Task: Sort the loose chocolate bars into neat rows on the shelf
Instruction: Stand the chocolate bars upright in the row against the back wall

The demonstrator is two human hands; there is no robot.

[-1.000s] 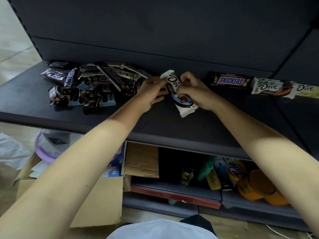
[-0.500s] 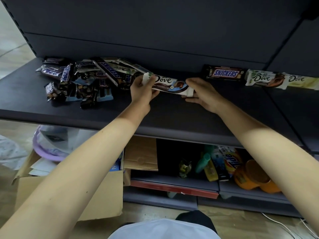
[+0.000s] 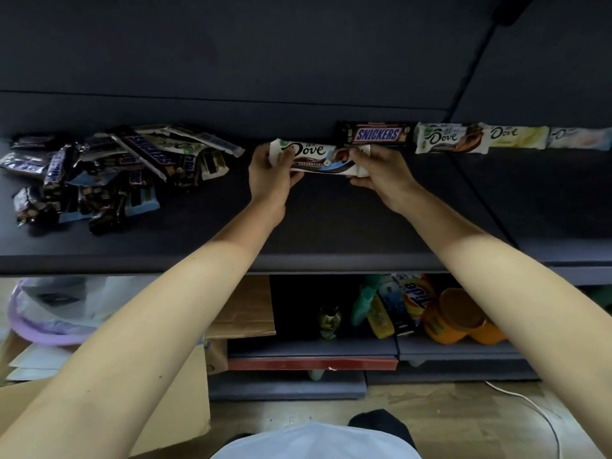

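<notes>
Left hand (image 3: 270, 175) and right hand (image 3: 381, 173) each pinch an end of the white glossy Dove chocolate bar (image 3: 314, 157), low over the dark grey shelf (image 3: 331, 226) just left of the brown Snickers bar (image 3: 376, 134); set down crooked, it may overlap that wrapper and skew the row.

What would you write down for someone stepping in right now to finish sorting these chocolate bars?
Left hand: grips the left end of a Dove bar.
Right hand: grips its right end.
The bar is held level, just left of the row along the back of the shelf: a Snickers bar, then three pale bars.
Done: four bars lined up in the row.
Left: set this bar down at the row's left end, then sort the loose pile on the shelf's left side.
</notes>
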